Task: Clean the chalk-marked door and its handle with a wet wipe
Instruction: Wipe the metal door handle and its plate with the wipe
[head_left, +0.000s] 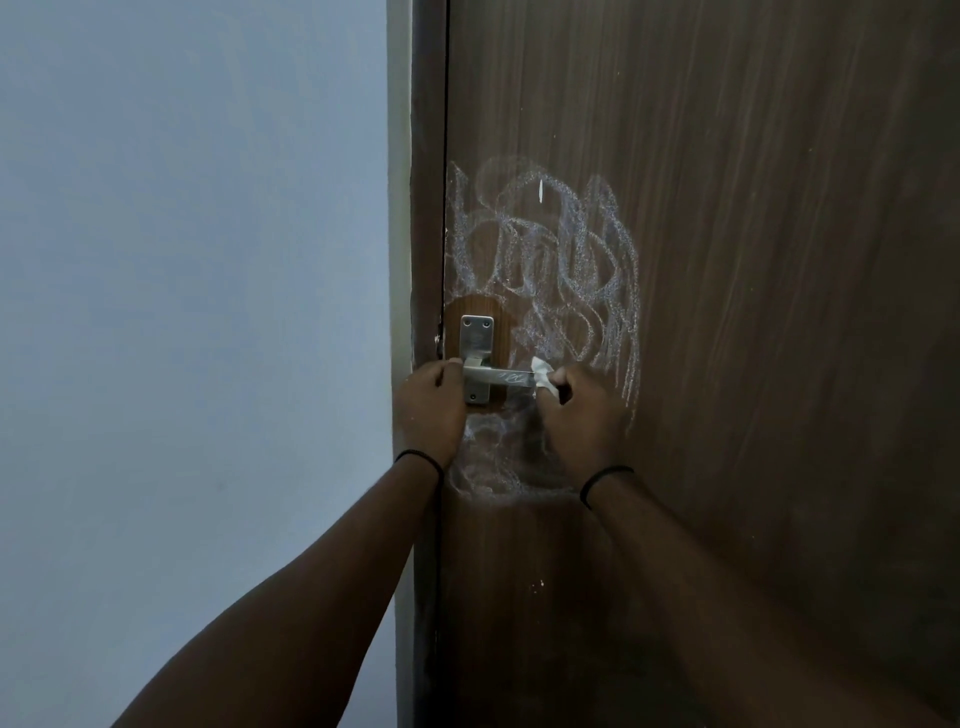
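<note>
Most of the chalk scribble (550, 270) on the door (753, 312) remains. Our right hand (587, 415) clutches the wet wipe (543, 376) at the handle (496, 375) tip; our left hand (428, 402) grips its base, where we judge cleaning barely begun.

The view was dim and flat, without hard shadows; a faint sheen lay on the metal handle (496, 376), and wide-angle bending curved the edges.
</note>
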